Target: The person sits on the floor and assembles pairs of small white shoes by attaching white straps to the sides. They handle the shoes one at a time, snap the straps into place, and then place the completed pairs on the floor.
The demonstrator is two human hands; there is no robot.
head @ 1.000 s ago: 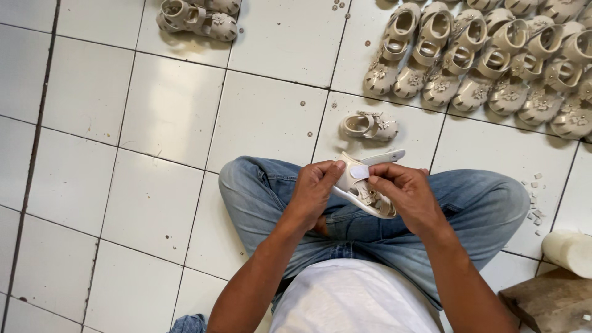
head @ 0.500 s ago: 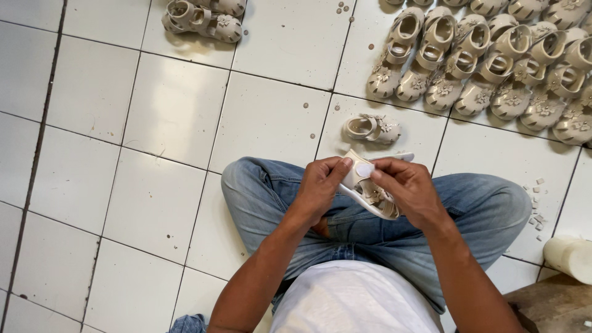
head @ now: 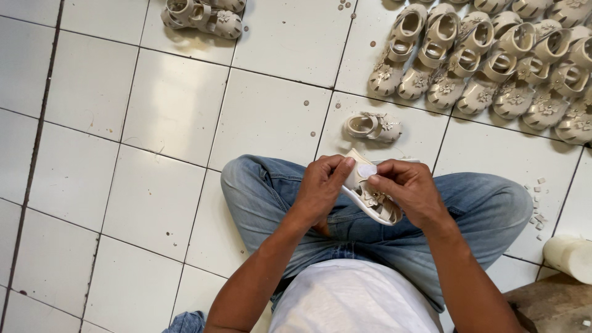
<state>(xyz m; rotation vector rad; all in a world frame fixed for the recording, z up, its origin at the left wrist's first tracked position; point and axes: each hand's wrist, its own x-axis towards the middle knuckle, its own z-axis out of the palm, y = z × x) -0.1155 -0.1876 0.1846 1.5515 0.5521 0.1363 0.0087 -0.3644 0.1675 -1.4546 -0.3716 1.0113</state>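
I sit cross-legged on a white tiled floor in blue jeans. Both hands hold one small cream sandal (head: 374,200) over my lap. My left hand (head: 324,185) grips its heel end with thumb and fingers. My right hand (head: 410,188) holds the other side, its thumb and forefinger pinching a small round white patch (head: 367,171) on the strap. The flower trim on the sandal's front faces up between the hands.
A single cream sandal (head: 373,126) lies on the floor just beyond my knees. Several rows of like sandals (head: 493,55) fill the top right; a pair (head: 200,15) sits at top centre-left. A white roll (head: 570,256) and small white scraps (head: 538,203) lie at right.
The strap that stuck out to the right has been folded in against the sandal, and both hands have closed in tighter around it. The sandal stays over my lap.
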